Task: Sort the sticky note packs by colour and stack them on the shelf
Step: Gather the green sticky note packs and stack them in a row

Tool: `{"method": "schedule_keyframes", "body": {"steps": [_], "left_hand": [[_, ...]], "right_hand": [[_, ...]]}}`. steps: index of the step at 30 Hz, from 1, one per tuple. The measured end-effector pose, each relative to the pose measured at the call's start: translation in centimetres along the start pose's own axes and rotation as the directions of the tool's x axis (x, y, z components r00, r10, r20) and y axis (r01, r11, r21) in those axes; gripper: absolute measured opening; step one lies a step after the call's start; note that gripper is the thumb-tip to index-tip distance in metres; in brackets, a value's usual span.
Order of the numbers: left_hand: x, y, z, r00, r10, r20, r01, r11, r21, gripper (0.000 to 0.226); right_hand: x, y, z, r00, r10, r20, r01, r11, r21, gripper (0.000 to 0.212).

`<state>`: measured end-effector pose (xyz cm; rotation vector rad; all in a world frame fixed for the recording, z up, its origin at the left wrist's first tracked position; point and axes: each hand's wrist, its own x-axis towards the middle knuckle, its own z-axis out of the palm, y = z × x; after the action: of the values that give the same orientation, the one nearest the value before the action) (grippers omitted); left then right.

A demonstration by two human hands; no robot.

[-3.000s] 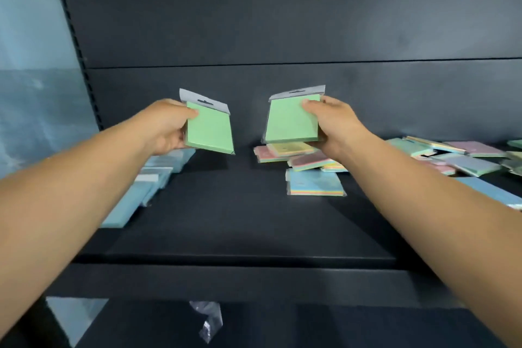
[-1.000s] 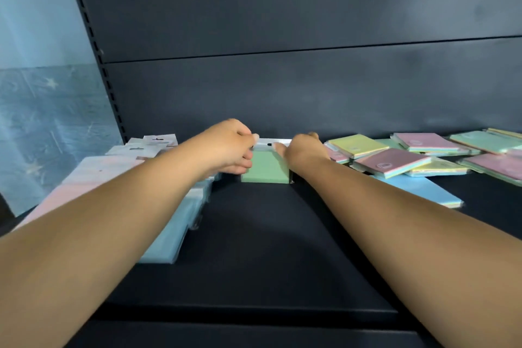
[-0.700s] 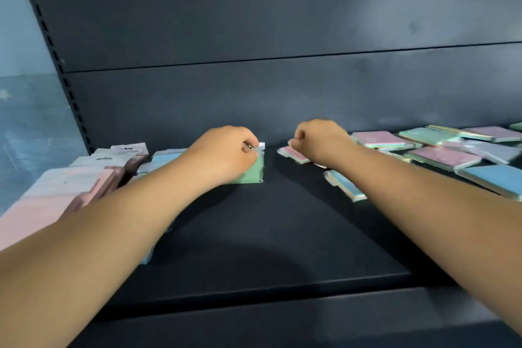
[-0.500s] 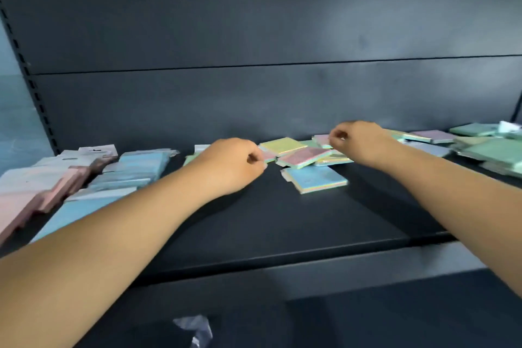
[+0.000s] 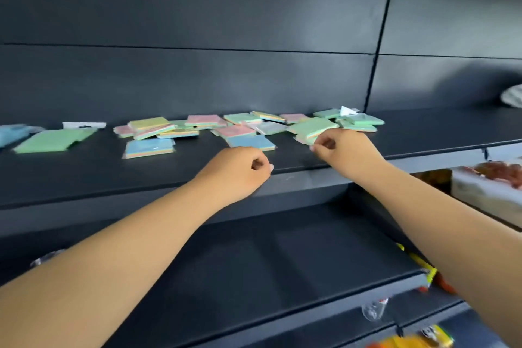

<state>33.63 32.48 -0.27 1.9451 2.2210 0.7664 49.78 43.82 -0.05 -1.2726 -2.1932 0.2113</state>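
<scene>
Several sticky note packs (image 5: 158,130) lie scattered on the dark shelf (image 5: 84,178): pink, yellow, blue, green and multi-colour ones. A sorted green stack (image 5: 53,140) lies at the left, with blue packs (image 5: 14,133) beyond it at the frame's edge. My left hand (image 5: 237,172) hovers over the shelf's front edge, fingers curled, holding nothing. My right hand (image 5: 344,150) is further right and pinches the near corner of a green pack (image 5: 310,127). More green packs (image 5: 364,121) lie behind it.
A black upright post (image 5: 378,51) splits the back panel at the right. Below runs a lower shelf (image 5: 282,263). Boxed goods (image 5: 485,181) stand at the right, and yellow packages (image 5: 409,342) lie at the bottom right.
Both green packs held earlier were laid down at the left and let go. Both hands and the view then swung right, and my right hand reached the green pack.
</scene>
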Motion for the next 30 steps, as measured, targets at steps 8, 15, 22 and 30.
{"method": "schedule_keyframes", "body": {"steps": [8, 15, 22, 30], "left_hand": [[2.7, 3.8, 3.8, 0.994, -0.041, -0.097, 0.042, 0.999, 0.013, 0.028], [8.4, 5.7, 5.3, 0.988, -0.036, -0.149, 0.039, 0.999, 0.016, 0.026], [15.1, 8.4, 7.6, 0.975, 0.017, 0.221, -0.076, 0.962, 0.262, 0.059], [17.7, 8.3, 8.7, 0.926, -0.24, 0.293, 0.161, 0.95, 0.269, 0.074]], "right_hand": [[-1.3, 7.7, -3.6, 0.994, 0.104, -0.029, -0.1, 0.99, 0.097, 0.028], [1.9, 12.3, -3.1, 0.997, 0.067, -0.037, -0.063, 0.994, 0.093, 0.026], [8.0, 14.7, -3.1, 0.916, -0.221, 0.334, 0.226, 0.974, 0.024, 0.045], [9.4, 18.1, -4.0, 0.765, -0.342, 0.547, 0.306, 0.939, 0.158, 0.054]]}}
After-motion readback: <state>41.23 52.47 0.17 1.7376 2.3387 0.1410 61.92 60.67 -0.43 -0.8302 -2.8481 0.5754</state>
